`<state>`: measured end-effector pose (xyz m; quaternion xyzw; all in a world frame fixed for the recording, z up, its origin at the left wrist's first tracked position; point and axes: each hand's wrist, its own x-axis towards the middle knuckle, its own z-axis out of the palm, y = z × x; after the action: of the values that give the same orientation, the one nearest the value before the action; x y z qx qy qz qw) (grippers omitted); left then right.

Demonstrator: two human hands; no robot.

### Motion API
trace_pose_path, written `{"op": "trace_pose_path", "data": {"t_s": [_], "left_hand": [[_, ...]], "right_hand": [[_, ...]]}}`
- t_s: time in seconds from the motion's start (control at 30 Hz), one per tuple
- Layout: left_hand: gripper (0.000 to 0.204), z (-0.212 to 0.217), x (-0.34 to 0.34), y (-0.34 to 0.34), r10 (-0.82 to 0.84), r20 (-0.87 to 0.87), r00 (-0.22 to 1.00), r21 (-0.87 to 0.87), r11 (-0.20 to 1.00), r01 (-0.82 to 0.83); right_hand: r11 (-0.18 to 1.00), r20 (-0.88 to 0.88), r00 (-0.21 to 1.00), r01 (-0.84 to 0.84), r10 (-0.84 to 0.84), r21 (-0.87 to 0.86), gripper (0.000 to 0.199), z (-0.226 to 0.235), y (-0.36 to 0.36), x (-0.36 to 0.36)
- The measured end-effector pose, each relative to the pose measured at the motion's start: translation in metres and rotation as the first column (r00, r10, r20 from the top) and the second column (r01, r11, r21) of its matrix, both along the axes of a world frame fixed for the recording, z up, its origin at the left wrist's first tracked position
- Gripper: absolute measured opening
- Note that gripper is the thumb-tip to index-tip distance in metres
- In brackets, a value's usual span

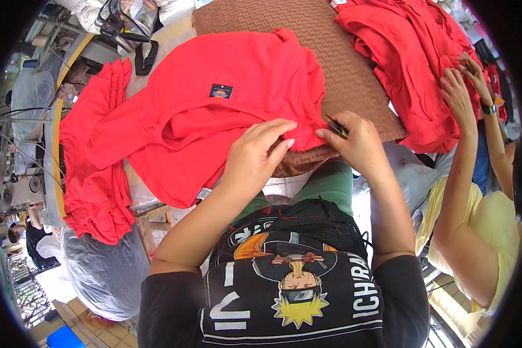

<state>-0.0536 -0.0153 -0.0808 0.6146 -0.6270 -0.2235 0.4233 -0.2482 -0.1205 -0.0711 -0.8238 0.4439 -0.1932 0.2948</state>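
Note:
A red shirt (255, 69) lies spread in front of me, with a dark label patch (221, 91) inside its neck opening. My left hand (260, 148) rests at its near edge, thumb and fingers closed on a fold of the red cloth. Just to the right, my right hand (356, 139) is closed around small dark thread snips (336, 126). The blades point up and left beside the shirt's edge, and my thumb touches the cloth. Most of the snips is hidden in my palm.
Brown patterned padding (261, 18) covers the table under the shirt. More red garments (101, 174) hang over the left edge. At right, a co-worker's hands (461, 93) touch a red garment pile (400, 52). A bag with a black strap (147, 55) sits far left.

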Motion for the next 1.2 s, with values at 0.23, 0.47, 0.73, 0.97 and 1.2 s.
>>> {"op": "trace_pose_path", "data": {"t_s": [0.23, 0.47, 0.73, 0.97, 1.2], "left_hand": [[0.034, -0.022, -0.001, -0.008, -0.03, 0.268, 0.963, -0.004, 0.999, 0.032], [0.023, -0.025, 0.003, -0.009, -0.085, 0.339, 0.937, -0.032, 0.994, 0.101], [0.01, -0.024, 0.004, -0.009, -0.143, 0.18, 0.973, -0.036, 0.988, 0.152], [0.011, -0.023, 0.007, -0.009, -0.153, 0.067, 0.986, 0.092, 0.985, 0.147], [0.014, -0.02, 0.005, -0.01, -0.152, 0.04, 0.988, 0.169, 0.975, 0.143]], "right_hand": [[0.995, -0.013, 0.999, 0.051, -0.05, 0.089, 0.028, -0.009, 0.003, -0.003], [0.994, -0.014, 0.999, 0.036, -0.035, 0.106, 0.028, -0.008, 0.002, -0.002], [0.988, -0.097, 0.993, 0.078, -0.065, 0.133, 0.026, -0.004, 0.004, -0.01], [0.995, 0.214, 0.974, -0.089, 0.078, 0.043, 0.021, 0.019, 0.02, 0.001], [0.918, 0.184, 0.958, -0.267, 0.22, 0.294, 0.017, -0.001, 0.014, 0.0]]}}
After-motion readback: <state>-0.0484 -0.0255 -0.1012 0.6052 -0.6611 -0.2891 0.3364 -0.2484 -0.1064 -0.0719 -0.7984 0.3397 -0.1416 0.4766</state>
